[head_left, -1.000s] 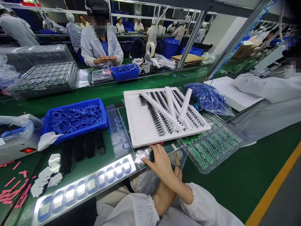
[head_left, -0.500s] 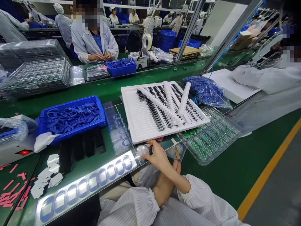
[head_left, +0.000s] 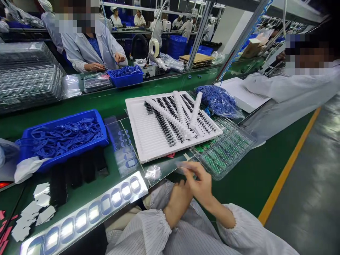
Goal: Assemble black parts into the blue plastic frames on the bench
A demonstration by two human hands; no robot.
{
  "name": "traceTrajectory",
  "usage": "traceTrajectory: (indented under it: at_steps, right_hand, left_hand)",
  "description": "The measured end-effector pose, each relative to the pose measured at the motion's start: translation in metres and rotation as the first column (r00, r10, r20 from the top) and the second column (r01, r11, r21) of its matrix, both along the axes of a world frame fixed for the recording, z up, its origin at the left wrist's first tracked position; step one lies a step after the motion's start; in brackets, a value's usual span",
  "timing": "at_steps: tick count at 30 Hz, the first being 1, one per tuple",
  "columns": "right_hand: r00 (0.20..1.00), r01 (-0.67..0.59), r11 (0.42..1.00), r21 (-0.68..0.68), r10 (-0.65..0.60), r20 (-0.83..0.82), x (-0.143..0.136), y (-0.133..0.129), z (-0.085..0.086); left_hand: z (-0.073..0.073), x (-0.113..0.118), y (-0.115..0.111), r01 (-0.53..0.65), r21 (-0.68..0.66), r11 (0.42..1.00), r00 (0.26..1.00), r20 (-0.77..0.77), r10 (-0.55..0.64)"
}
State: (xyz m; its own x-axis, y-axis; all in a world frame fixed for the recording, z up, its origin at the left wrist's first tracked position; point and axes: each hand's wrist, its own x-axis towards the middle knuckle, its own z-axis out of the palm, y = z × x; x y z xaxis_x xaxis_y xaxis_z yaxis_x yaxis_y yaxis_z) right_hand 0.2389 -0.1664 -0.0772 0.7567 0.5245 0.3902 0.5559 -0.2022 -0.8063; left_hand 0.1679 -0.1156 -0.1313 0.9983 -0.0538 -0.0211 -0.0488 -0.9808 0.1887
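My right hand (head_left: 199,180) is raised just past the table's front edge, its thumb and fingers drawn together in a pinch. A blurred, see-through smear shows at the fingertips, too faint to name. Below and beside it, my left hand (head_left: 180,197) is closed above my lap, its fingers curled and partly covered by the right hand. What it holds, if anything, is hidden. Nearest to both hands on the table lies a small crumpled heap of clear plastic (head_left: 153,173). Behind it stands a white tray (head_left: 140,136) with rows of small black parts and several white ridged strips on top.
At left are a blue bin (head_left: 102,132) of blue parts, black strips (head_left: 81,170), white pieces (head_left: 32,212) and a sheet of oval windows (head_left: 106,205). Clear trays (head_left: 225,156) with green boards and bagged blue parts (head_left: 217,101) lie at right. A co-worker (head_left: 92,46) sits opposite.
My right hand has drawn back from the clear plastic on the table, moving right and toward my body. My left hand now shows more fully beside it. The camera view has turned slightly right.
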Motion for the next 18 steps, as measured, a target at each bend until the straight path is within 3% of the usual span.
traceTrajectory:
  at_steps: [2,3,4,6,8,9,12,14,16,18]
  right_hand:
    - [0.991,0.064,0.995,-0.079,-0.054,0.123,0.022,-0.029,-0.006]
    - [0.976,0.035,0.976,-0.216,0.013,0.216,0.033,-0.041,-0.009]
    - [0.942,0.003,0.924,-0.382,0.126,0.312,0.043,-0.050,-0.013]
    - [0.844,-0.049,0.745,-0.665,0.387,0.371,0.060,-0.055,-0.021]
    - [0.782,-0.076,0.616,-0.784,0.525,0.336,0.069,-0.045,-0.029]
    - [0.774,-0.086,0.590,-0.803,0.547,0.319,0.070,-0.037,-0.033]
    - [0.776,-0.081,0.554,-0.829,0.557,0.296,0.071,-0.020,-0.033]
    - [0.784,-0.072,0.544,-0.836,0.549,0.290,0.068,-0.020,-0.024]
    - [0.789,-0.070,0.547,-0.834,0.542,0.290,0.062,-0.023,-0.010]
    - [0.802,-0.113,0.588,-0.801,0.529,0.276,0.048,-0.017,0.002]
  left_hand:
    - [0.001,0.003,0.000,0.013,0.005,1.000,1.000,0.017,-0.013]
    - [0.002,0.004,0.000,0.021,0.010,1.000,0.999,0.024,-0.021]
    - [0.003,0.005,-0.001,0.029,0.013,0.999,0.999,0.031,-0.029]
    - [0.007,0.007,-0.002,0.047,0.017,0.999,0.998,0.038,-0.048]
    - [0.010,0.008,-0.003,0.065,0.019,0.998,0.997,0.042,-0.065]
    - [0.011,0.009,-0.003,0.070,0.020,0.997,0.997,0.043,-0.071]
    - [0.011,0.008,-0.001,0.059,0.029,0.998,0.997,0.042,-0.060]
    - [0.008,0.008,0.000,0.039,0.040,0.998,0.998,0.039,-0.041]
    - [0.002,0.007,-0.001,0.027,0.049,0.998,0.999,0.035,-0.028]
    - [-0.003,0.007,-0.004,0.024,0.058,0.998,0.999,0.028,-0.026]
